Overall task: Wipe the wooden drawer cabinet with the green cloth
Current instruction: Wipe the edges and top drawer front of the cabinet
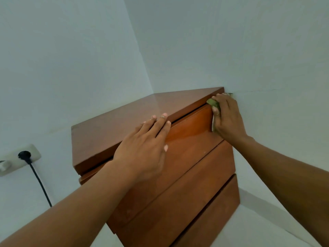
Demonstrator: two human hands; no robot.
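Pale bluish-white walls [71, 59] meet in a corner, and the wooden drawer cabinet [115, 132] stands pushed into that corner on a light floor [267, 221]. Its reddish-brown top is flat and glossy, and three drawer fronts are stacked below it, seen steeply from above.

Resting on the top drawer [192, 125] is the left hand [142, 148], laid flat with its fingers straight and close together. Its fingertips reach up over the front edge of the cabinet top, and it grasps nothing.

At the right end of the same drawer front, the right hand [228, 118] grips the green cloth [213, 103]. The thumb lies over the cloth on the drawer face while the other fingers curl round the cabinet's right side, close to the wall. Most of the cloth is hidden beneath the hand. One green fold shows near the gap under the cabinet top, and a paler strip shows along the palm edge lower down.

On the left wall, beside the cabinet but apart from it, sits a cream socket strip [33, 154] with a black plug [25, 155] in it. A black cable [40, 182] runs from the plug down the wall and passes behind the left forearm.
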